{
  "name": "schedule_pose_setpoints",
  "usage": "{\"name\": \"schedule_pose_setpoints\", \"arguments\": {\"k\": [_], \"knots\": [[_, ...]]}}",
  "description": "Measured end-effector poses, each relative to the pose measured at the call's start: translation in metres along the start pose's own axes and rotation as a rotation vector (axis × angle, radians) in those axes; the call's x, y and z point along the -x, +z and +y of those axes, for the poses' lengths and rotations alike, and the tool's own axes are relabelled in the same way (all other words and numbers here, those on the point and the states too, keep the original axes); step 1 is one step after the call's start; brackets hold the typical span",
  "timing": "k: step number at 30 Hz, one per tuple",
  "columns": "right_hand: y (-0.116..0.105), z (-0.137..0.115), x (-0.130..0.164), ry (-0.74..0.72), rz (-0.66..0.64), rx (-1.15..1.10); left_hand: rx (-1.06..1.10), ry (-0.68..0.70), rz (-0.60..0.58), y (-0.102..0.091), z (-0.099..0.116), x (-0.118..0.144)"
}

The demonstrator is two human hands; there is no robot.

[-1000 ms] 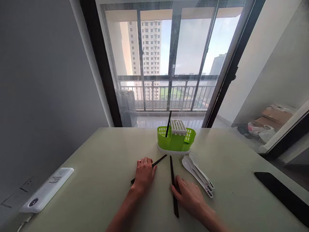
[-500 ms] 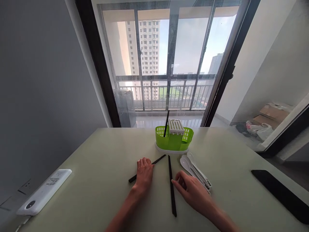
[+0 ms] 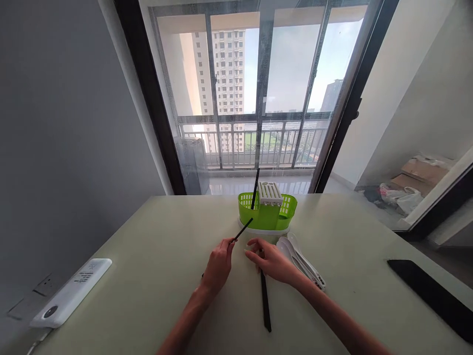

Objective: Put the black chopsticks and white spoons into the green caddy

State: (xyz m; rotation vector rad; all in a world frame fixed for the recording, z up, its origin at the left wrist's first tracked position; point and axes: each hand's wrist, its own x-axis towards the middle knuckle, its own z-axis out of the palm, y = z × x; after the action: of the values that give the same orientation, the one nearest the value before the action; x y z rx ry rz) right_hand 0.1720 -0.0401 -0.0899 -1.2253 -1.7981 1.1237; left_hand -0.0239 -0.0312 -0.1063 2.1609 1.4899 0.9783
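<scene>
My left hand (image 3: 219,264) pinches a black chopstick (image 3: 244,229) and holds it tilted up off the table, its tip near the green cutlery holder (image 3: 266,215). My right hand (image 3: 272,260) hovers just to the right of it, fingers apart, over the upper part of a second black chopstick (image 3: 265,304) that lies on the table. A third chopstick (image 3: 254,189) stands upright in the holder's left compartment. Several white spoons (image 3: 303,260) lie to the right of my right hand.
A white power bank (image 3: 70,294) sits at the table's left edge with a cable. A black phone (image 3: 432,295) lies at the far right. The pale table (image 3: 155,236) ends at a glass balcony door behind the holder.
My left hand has lifted its chopstick off the table and tilted it toward the holder. My right hand has moved up and left, off the lying chopstick's lower part, toward my left hand.
</scene>
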Motion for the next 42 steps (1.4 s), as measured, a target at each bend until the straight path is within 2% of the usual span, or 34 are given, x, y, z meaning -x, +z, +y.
{"name": "schedule_pose_setpoints", "arguments": {"k": [2, 4, 7, 9, 12, 15, 19, 24, 26, 31, 36, 39, 42], "knots": [[-0.002, -0.015, -0.01, -0.037, 0.045, -0.09, 0.173, 0.062, 0.045, -0.002, 0.013, 0.001], [-0.007, -0.035, -0.016, -0.11, 0.112, -0.099, 0.269, 0.06, 0.077, -0.001, 0.025, 0.0], [-0.018, -0.061, -0.021, -0.251, 0.245, 0.053, 0.381, 0.01, 0.14, 0.004, 0.035, -0.003], [-0.024, -0.072, -0.022, -0.345, 0.284, 0.21, 0.489, -0.029, 0.15, 0.007, 0.036, -0.006], [-0.032, -0.078, -0.021, -0.434, 0.182, 0.362, 0.698, -0.06, 0.01, 0.008, 0.029, -0.01], [-0.036, -0.079, -0.02, -0.479, 0.051, 0.37, 0.831, -0.099, -0.142, 0.005, 0.016, -0.011], [-0.032, -0.08, -0.018, -0.501, 0.013, 0.333, 0.797, -0.16, -0.208, 0.001, -0.001, -0.007], [-0.03, -0.082, -0.016, -0.503, 0.02, 0.357, 0.693, -0.156, -0.278, 0.0, -0.013, -0.002], [-0.031, -0.085, -0.015, -0.485, 0.075, 0.371, 0.679, -0.179, -0.269, 0.0, -0.015, -0.002], [-0.033, -0.091, -0.011, -0.46, 0.253, 0.401, 0.681, -0.258, -0.162, 0.002, -0.017, -0.003], [-0.034, -0.096, -0.014, -0.477, 0.25, 0.402, 0.656, -0.256, -0.188, 0.006, -0.02, -0.001], [-0.049, -0.101, -0.019, -0.468, 0.253, 0.389, 0.61, -0.25, -0.184, 0.009, -0.024, 0.0], [-0.081, -0.107, -0.024, -0.387, 0.325, 0.258, 0.593, -0.244, -0.127, 0.009, -0.03, -0.001]]}}
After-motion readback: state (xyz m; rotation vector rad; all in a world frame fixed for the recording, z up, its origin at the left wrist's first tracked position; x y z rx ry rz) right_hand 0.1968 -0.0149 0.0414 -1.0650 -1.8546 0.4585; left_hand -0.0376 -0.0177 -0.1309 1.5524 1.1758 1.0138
